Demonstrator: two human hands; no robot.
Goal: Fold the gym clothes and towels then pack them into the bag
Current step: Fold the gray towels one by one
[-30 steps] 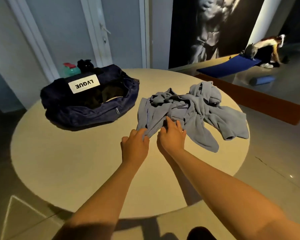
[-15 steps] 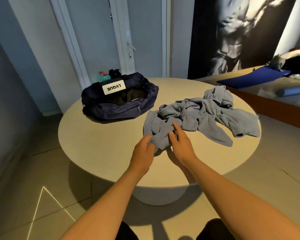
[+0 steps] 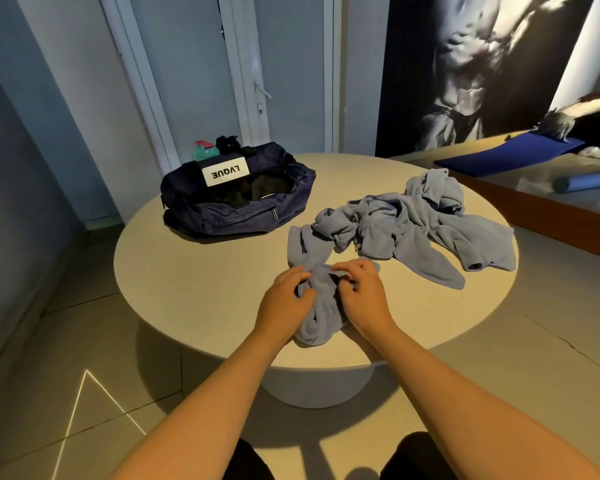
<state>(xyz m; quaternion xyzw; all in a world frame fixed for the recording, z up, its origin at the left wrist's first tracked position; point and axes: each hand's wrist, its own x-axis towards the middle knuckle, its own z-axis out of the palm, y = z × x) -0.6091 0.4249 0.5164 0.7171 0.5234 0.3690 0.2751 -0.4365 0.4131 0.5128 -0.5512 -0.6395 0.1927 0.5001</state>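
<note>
Pinching the near end of the blue garment (image 3: 413, 230), left hand (image 3: 286, 299) and right hand (image 3: 362, 296) sit together, its length trailing away to the far right.

A gym: a mural (image 3: 471, 64) of a muscular torso fills the upper right of the frame; at far right a person (image 3: 582, 116) crouches at a blue exercise mat (image 3: 506, 157) near a foam roller (image 3: 581, 181). A sports bag (image 3: 236, 216) sits centre left.

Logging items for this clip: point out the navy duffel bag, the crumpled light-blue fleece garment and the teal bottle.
navy duffel bag (image 3: 236, 220): head view, front side panel.
crumpled light-blue fleece garment (image 3: 413, 233): head view, middle of heap.
teal bottle (image 3: 205, 154): head view, body.
</note>
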